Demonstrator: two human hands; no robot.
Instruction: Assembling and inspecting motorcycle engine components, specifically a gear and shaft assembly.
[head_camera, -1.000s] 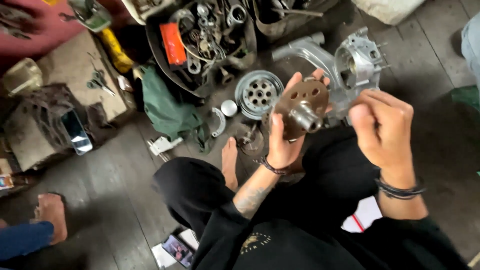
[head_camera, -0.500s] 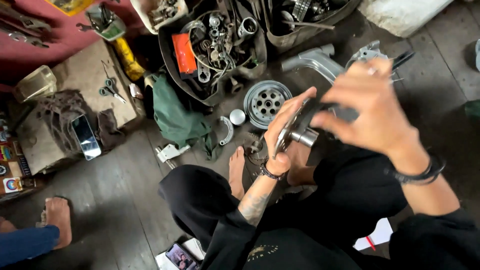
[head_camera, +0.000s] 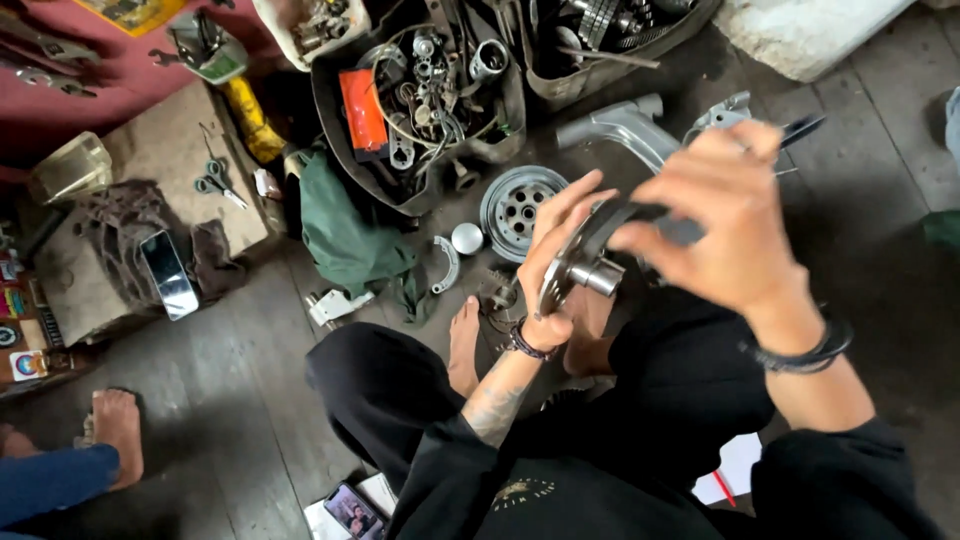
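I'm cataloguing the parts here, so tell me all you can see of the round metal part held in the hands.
The round metal part is a dull grey disc, seen tilted nearly edge-on, with a short shiny hub sticking out from its centre. The left hand grips its rim from behind; the right hand reaches over its upper edge. It is held above the person's lap, off the wooden floor.

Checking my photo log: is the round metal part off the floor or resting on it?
Off the floor: the left hand holds the round metal part up above the lap.

Left hand (head_camera: 556, 262) cupped upward, right hand (head_camera: 722, 215) grip curled.
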